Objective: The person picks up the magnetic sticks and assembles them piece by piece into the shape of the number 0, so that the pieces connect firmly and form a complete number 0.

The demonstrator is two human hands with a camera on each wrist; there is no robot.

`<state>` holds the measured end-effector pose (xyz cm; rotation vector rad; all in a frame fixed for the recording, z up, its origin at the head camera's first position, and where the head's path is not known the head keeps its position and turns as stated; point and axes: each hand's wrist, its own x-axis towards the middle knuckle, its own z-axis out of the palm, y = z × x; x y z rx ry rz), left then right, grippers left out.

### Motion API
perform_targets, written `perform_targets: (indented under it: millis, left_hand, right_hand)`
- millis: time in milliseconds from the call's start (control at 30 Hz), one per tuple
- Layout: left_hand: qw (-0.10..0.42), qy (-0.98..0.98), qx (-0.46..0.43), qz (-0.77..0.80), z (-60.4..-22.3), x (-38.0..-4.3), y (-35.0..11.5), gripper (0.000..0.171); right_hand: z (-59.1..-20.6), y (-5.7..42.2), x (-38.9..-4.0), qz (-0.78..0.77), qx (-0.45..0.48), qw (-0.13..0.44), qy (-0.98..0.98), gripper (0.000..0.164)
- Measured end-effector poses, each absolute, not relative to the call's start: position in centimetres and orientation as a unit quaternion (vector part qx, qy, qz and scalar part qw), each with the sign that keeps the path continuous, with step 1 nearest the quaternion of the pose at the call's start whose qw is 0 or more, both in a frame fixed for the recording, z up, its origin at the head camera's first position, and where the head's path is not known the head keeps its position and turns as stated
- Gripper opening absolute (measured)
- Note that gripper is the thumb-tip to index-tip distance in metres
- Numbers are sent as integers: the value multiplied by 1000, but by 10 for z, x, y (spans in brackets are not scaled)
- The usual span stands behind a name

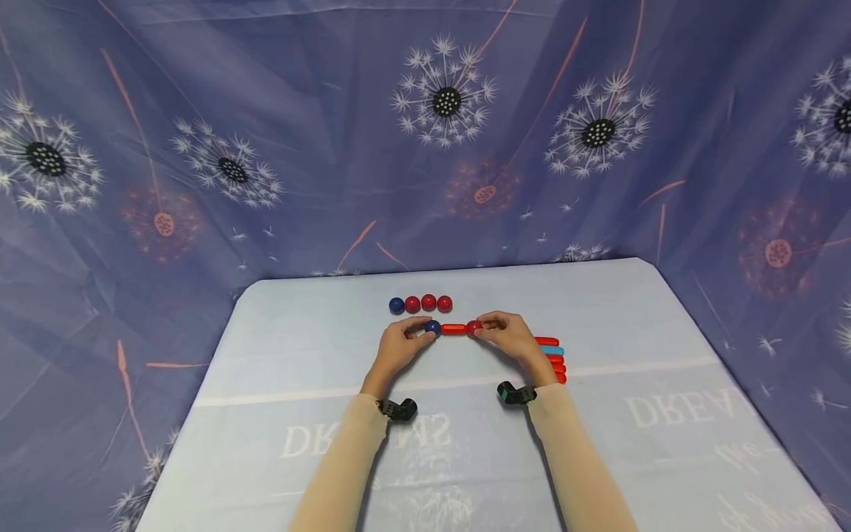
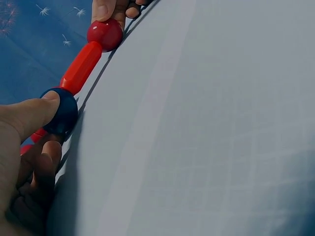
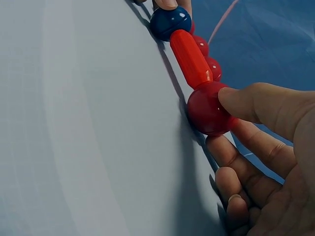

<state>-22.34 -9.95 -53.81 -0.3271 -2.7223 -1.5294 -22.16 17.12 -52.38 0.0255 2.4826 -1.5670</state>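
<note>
A red rod joins a dark blue ball at its left end to a red ball at its right end. My left hand pinches the blue ball between thumb and fingers. On the other end, my right hand pinches the red ball, its thumb on the near side. In the left wrist view the red rod runs straight between both balls. Part of each ball is covered by fingertips.
Behind the hands a short row holds a blue ball and red balls. Several red rods and a light blue rod lie beside my right wrist, partly hidden by it. A patterned curtain rises behind the table.
</note>
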Motion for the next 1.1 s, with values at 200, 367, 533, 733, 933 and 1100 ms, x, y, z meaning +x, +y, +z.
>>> perform_targets:
  millis: [200, 367, 533, 733, 933, 1100]
  left_hand:
    - [3, -866, -103, -489, -537, -223, -103, 35]
    - [-2, -864, -89, -496, -538, -220, -102, 34]
    - [-2, -857, -89, -507, -537, -219, -99, 34]
    - [6, -858, -85, -506, -538, -218, -95, 31]
    - [1, -857, -95, -506, -536, -217, -96, 32]
    - [7, -850, -84, -520, -533, -217, -101, 31]
  right_hand:
    - [-520, 168, -224, -533, -2, 104, 840, 37]
    - [-520, 167, -223, -533, -2, 109, 839, 36]
    - [-521, 169, -222, -530, 12, 110, 841, 35]
    - [-519, 173, -221, -526, 13, 105, 844, 36]
    - [-518, 173, -221, -531, 9, 99, 842, 35]
    - [-517, 167, -223, -533, -10, 89, 842, 34]
